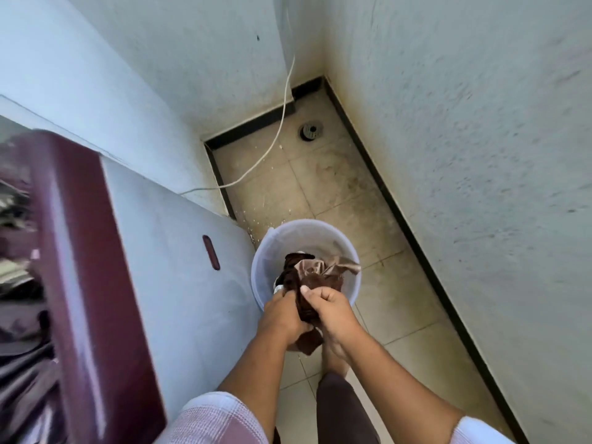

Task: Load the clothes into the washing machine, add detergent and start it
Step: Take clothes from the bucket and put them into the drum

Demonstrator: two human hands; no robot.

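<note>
A pale blue bucket point(323, 233) stands on the tiled floor beside the washing machine point(179, 270). Brown clothes point(315, 272) bulge out of the bucket. My left hand point(283, 317) and my right hand point(331, 310) both grip the dark brown cloth just above the bucket's near rim. The machine's maroon lid point(80, 267) stands raised at the left, and several dark garments lie in the drum point(19, 283) beneath it.
White walls close in at the back and right, with a black skirting along the floor. A white cable point(275, 136) runs down the back wall onto the floor. A round floor drain point(308, 132) sits in the far corner. My bare foot is below the bucket.
</note>
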